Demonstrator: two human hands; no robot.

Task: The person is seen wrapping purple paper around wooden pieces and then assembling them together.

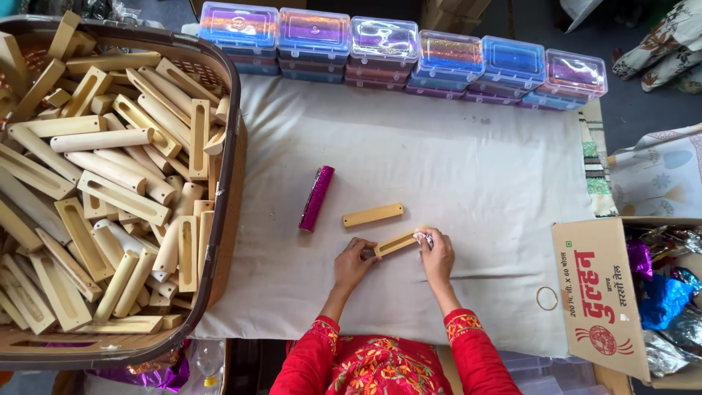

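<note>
Hands gripping slotted wooden block (395, 243): left hand (353, 262) pinching one end, right hand (436, 257) pressing small foil scrap (423, 237) against other; scrap risking slipping off.

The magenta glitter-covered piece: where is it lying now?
The magenta piece lies on the white cloth, between the basket and a plain wooden block.

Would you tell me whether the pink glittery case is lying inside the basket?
No, the pink glittery case lies on the white cloth, right of the basket.
</note>
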